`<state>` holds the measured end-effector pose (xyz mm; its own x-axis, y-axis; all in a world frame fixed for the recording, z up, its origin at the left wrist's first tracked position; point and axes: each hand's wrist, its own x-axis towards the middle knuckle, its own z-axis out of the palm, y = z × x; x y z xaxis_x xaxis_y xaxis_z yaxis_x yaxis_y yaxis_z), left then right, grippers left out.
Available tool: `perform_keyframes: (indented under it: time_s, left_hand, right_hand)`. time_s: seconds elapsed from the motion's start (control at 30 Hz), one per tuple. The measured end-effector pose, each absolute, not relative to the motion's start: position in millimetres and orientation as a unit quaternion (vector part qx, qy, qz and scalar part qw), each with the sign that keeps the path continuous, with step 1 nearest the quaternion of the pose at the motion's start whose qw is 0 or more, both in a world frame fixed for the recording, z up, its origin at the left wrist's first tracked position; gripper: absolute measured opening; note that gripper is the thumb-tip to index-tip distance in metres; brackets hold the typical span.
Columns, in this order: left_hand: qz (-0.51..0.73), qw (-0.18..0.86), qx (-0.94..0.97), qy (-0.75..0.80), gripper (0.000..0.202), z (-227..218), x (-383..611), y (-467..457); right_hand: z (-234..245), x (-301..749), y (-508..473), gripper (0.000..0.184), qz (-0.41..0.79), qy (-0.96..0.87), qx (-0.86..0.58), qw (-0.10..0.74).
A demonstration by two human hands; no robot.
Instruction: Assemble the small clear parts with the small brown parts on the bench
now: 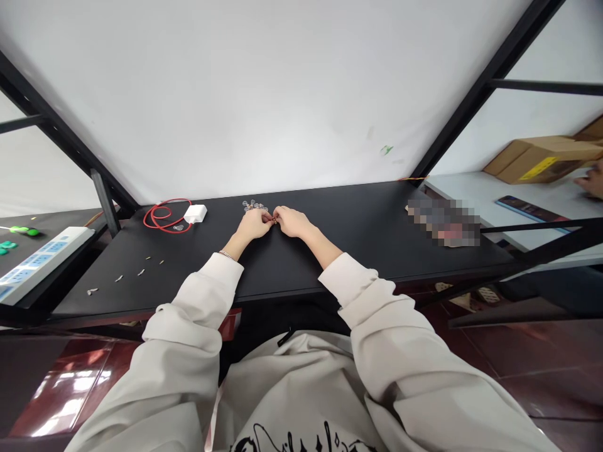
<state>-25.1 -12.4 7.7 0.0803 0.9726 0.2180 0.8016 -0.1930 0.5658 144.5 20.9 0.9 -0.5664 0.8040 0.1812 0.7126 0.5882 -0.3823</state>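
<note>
Both of my hands meet over the middle of the black table (301,270). My left hand (255,224) is closed in a pinch at its fingertips. Against it, the fingers of my right hand (291,222) pinch too. Between the fingertips shows a tiny brownish piece, too small to name. Just behind my left hand lies a cluster of clear, petal-like pieces (252,205), partly hidden by that hand. Whether the tiny piece joins the cluster, I cannot tell.
Left of my hands sit a white charger (195,214) and its red cable (153,216). Several small bits (141,272) lie front left, near a power strip (42,263). At right are a blurred-out item (445,223), a phone (532,210), a cardboard box (541,157) and another person's hand (592,181).
</note>
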Motion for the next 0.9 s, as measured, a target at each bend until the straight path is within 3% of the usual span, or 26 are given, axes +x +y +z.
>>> perform_keyframes:
  time_s: [0.1, 0.2, 0.33, 0.4, 0.57, 0.7, 0.9]
  left_hand:
    - [0.295, 0.146, 0.712, 0.62, 0.01, 7.1, -25.9, -10.3]
    - [0.34, 0.111, 0.69, 0.63, 0.012, 5.2, -31.5, -6.2]
    - [0.371, 0.021, 0.663, 0.649, 0.019, 1.4, -45.3, -0.7]
    - [0.35, 0.004, 0.649, 0.676, 0.022, -0.2, -50.3, 1.0]
    - [0.287, 0.048, 0.651, 0.701, 0.011, 0.9, -52.3, 2.4]
    - [0.306, 0.072, 0.65, 0.692, 0.011, 2.4, -51.0, 2.0]
    - [0.385, 0.058, 0.67, 0.633, 0.008, 6.2, -43.9, -2.0]
  right_hand:
    - [-0.6, 150.7, 25.0, 0.015, 0.206, -0.842, -0.429, 0.254]
    - [5.3, 155.5, 27.6, 0.007, 0.368, -0.713, -0.462, 0.377]
    - [21.1, 166.1, 30.3, 0.026, 0.645, -0.419, -0.449, 0.454]
    - [27.5, 172.4, 31.9, 0.031, 0.716, -0.313, -0.419, 0.462]
    - [32.6, 179.6, 34.1, 0.034, 0.74, -0.217, -0.403, 0.494]
    - [32.8, 177.9, 31.2, 0.029, 0.76, -0.203, -0.391, 0.478]
    - [23.6, 167.8, 23.3, 0.029, 0.68, -0.38, -0.432, 0.456]
